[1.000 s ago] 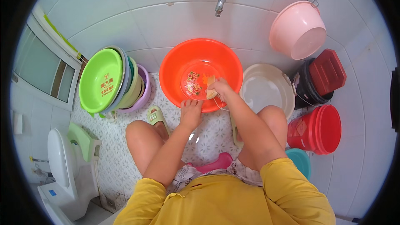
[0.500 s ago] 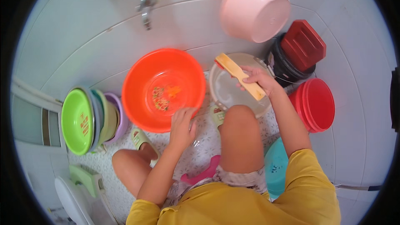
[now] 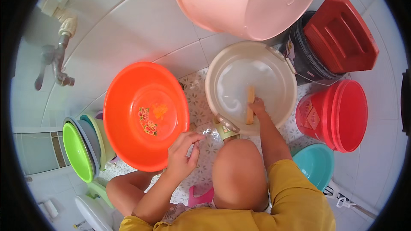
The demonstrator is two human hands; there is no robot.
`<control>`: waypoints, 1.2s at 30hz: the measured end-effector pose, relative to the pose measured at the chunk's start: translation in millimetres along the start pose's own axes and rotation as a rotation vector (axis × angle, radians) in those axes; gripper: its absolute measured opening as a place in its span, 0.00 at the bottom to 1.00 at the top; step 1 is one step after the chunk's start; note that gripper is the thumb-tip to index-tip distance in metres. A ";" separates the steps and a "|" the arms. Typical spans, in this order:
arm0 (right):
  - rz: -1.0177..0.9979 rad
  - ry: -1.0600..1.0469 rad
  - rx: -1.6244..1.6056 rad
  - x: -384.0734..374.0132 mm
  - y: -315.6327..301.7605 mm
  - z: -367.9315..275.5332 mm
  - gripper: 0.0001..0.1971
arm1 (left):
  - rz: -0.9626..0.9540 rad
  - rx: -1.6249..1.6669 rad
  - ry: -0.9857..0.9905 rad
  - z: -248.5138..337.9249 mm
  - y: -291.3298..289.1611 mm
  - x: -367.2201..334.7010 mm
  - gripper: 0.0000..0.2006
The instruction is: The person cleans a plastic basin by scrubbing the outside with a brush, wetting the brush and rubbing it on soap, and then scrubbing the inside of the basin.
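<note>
My right hand [image 3: 257,107] grips a long, flat wooden scrub brush [image 3: 250,94] inside a round beige bucket [image 3: 213,62] of cloudy water. The brush lies lengthwise toward me; its underside faces away from view. A spotted handle grip rests against the bucket's near rim. To the left sits an orange basin [image 3: 124,98] with a flower print on its bottom. My left hand [image 3: 183,152] hovers just by the basin's near right rim, fingers loosely bent, thumb apart, nothing visible in it.
Stacked basins [image 3: 78,152] lean at the left, below a wall tap [image 3: 60,60]. A large pink tub [image 3: 239,4] hangs over the bucket's far side. At right stand a black bucket with a dark red basin [image 3: 340,34], red buckets [image 3: 319,113] and a teal basin [image 3: 319,164].
My right hand has lowered the scrub brush from above the beige bucket into it. My left hand remains near the orange basin, its fingers more bent. The view has shifted right and closer.
</note>
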State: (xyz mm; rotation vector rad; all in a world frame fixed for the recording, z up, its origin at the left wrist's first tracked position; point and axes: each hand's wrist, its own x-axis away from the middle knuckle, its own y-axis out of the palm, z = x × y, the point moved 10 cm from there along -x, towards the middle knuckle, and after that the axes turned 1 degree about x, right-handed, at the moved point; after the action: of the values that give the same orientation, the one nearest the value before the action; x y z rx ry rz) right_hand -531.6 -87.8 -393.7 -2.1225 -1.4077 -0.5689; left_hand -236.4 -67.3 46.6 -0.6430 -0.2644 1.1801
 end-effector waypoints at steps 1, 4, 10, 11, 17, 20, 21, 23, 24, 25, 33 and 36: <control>0.117 -0.182 0.254 -27.7 -42.9 18.1 0.28 | -0.035 0.069 0.023 2.6 18.0 -10.3 0.13; 0.132 -0.373 0.417 -38.5 -22.0 20.0 0.24 | -0.060 0.068 0.007 -13.4 27.5 -10.3 0.13; -0.024 0.092 0.126 14.2 -0.5 -60.0 0.09 | -0.045 0.021 -0.017 -9.4 0.8 9.4 0.12; 0.011 0.089 0.316 20.7 -22.1 -75.7 0.08 | -0.038 0.032 -0.020 -7.0 -1.3 12.0 0.12; -0.127 -0.132 0.457 121.8 -28.4 -218.3 0.08 | 0.055 0.014 -0.059 -1.4 -39.9 34.4 0.12; -0.384 -0.308 0.463 194.0 22.3 -293.0 0.09 | 0.160 0.002 -0.106 0.3 -77.9 56.1 0.12; -0.538 -0.398 0.438 222.3 50.6 -317.9 0.10 | 0.193 -0.010 -0.092 4.8 -93.0 63.6 0.12; -0.599 -0.504 0.386 269.5 85.3 -362.4 0.10 | 0.184 -0.070 -0.162 4.7 -112.8 77.0 0.13; -0.662 -0.569 0.326 295.8 105.6 -381.8 0.10 | 0.221 -0.081 -0.139 8.8 -125.6 82.3 0.13; -0.713 -0.478 0.366 306.9 124.3 -381.1 0.12 | 0.240 -0.074 -0.125 11.1 -133.8 84.7 0.13; -0.451 -0.883 1.167 384.0 231.9 -412.3 0.20 | 0.386 -0.189 0.014 38.3 -241.3 79.2 0.16; -0.434 -0.942 1.065 433.7 239.5 -453.7 0.21 | 0.507 -0.290 0.029 41.6 -301.9 51.9 0.17</control>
State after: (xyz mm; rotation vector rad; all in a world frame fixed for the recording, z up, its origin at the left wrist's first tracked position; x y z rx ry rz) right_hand -174.8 -144.7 172.6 -1.1565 -1.9892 1.0091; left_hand -5.3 -75.5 251.7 -1.0194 -0.2572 1.6318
